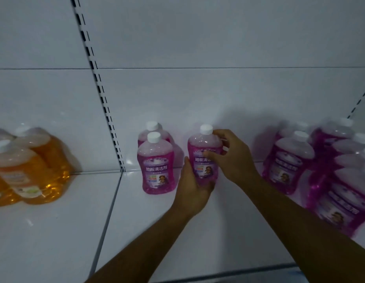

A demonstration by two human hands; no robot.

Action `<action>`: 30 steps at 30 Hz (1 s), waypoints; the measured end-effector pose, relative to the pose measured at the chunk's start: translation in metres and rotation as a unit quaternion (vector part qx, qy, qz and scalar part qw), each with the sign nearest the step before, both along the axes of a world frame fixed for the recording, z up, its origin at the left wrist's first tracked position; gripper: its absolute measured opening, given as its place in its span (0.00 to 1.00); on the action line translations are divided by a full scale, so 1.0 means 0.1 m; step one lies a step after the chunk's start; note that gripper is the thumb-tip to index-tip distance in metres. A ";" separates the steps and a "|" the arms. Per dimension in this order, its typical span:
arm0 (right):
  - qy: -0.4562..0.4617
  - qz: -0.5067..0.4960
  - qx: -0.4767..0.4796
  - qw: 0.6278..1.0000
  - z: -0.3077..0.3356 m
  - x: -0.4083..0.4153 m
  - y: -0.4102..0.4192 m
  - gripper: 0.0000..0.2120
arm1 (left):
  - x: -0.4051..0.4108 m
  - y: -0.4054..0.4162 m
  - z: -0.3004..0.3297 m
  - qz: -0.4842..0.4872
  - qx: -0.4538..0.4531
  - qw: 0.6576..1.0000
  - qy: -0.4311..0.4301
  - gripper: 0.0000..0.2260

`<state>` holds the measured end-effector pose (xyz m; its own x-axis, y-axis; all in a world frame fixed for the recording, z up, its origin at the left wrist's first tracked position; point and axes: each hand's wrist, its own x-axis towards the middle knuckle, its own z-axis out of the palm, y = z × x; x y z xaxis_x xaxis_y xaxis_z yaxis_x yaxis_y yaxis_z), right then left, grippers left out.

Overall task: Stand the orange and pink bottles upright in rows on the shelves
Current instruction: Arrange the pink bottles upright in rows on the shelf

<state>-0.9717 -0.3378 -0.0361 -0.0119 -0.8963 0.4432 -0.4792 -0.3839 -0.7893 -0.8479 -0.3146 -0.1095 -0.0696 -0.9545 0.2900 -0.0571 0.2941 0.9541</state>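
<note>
- The pink bottle [156, 162] standing free on the shelf carries a purple label that reads 地板清洁剂 in white characters; the smaller print beneath it is too fine for me to read.
- The pink bottle in my hands [204, 156] bears the same label, but my right hand [228, 154] covers its end, so only 地板清洁 shows.
- The labels on the orange bottles [24, 170] and on the pink bottles at the right [289, 162] are too blurred to read.

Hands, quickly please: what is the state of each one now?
Left hand: grips the lower body of the upright pink bottle.
Right hand: fingers curled round the same bottle's upper part.
</note>
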 end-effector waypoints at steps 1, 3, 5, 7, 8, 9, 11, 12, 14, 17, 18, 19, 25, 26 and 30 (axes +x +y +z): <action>-0.007 0.006 0.004 1.000 -0.02 0.03 -0.05 0.25 | 0.00 -0.02 0.00 0.003 0.003 1.000 0.009 0.28; -0.012 0.019 0.008 1.000 -0.05 0.09 -0.14 0.25 | 0.02 -0.04 0.03 0.025 0.022 0.999 0.011 0.33; -0.007 0.029 0.006 1.000 -0.08 0.13 -0.22 0.25 | 0.07 -0.07 0.02 0.045 0.022 0.999 0.013 0.33; 0.009 0.040 0.000 0.999 -0.10 0.17 -0.30 0.26 | 0.11 -0.05 0.04 0.076 0.035 0.996 -0.043 0.33; 0.022 0.043 -0.008 0.999 -0.11 0.19 -0.33 0.26 | 0.11 -0.02 0.07 0.096 0.045 0.992 -0.068 0.33; 0.037 0.044 -0.019 0.998 -0.12 0.21 -0.35 0.26 | 0.11 0.01 0.08 0.108 0.054 0.989 -0.080 0.32; 0.062 0.047 -0.048 0.996 -0.15 0.25 -0.40 0.26 | 0.10 0.07 0.09 0.129 0.066 0.984 -0.100 0.32; 0.069 0.050 -0.058 0.995 -0.17 0.26 -0.41 0.26 | 0.09 0.08 0.09 0.139 0.072 0.981 -0.114 0.33; 0.076 0.050 -0.064 0.994 -0.18 0.28 -0.44 0.25 | 0.07 0.11 0.12 0.149 0.068 0.977 -0.138 0.32; 0.097 0.046 -0.078 0.991 -0.20 0.28 -0.47 0.24 | 0.05 0.09 0.12 0.137 0.029 0.979 -0.149 0.28; 0.108 0.042 -0.082 0.990 -0.20 0.28 -0.48 0.24 | 0.05 0.06 0.12 0.134 0.029 0.978 -0.157 0.29; 0.117 0.038 -0.082 0.989 -0.20 0.29 -0.50 0.24 | 0.06 0.05 0.12 0.133 0.035 0.977 -0.164 0.30; 0.143 0.025 -0.079 0.986 -0.21 0.28 -0.54 0.25 | 0.12 0.03 0.05 0.146 0.061 0.971 -0.177 0.28; 0.144 0.024 -0.075 0.986 -0.20 0.28 -0.52 0.25 | 0.11 0.04 0.05 0.146 0.065 0.971 -0.177 0.27; 0.178 0.034 -0.059 0.982 -0.17 0.20 -0.39 0.31 | -0.03 0.09 0.04 0.098 0.063 0.967 -0.227 0.30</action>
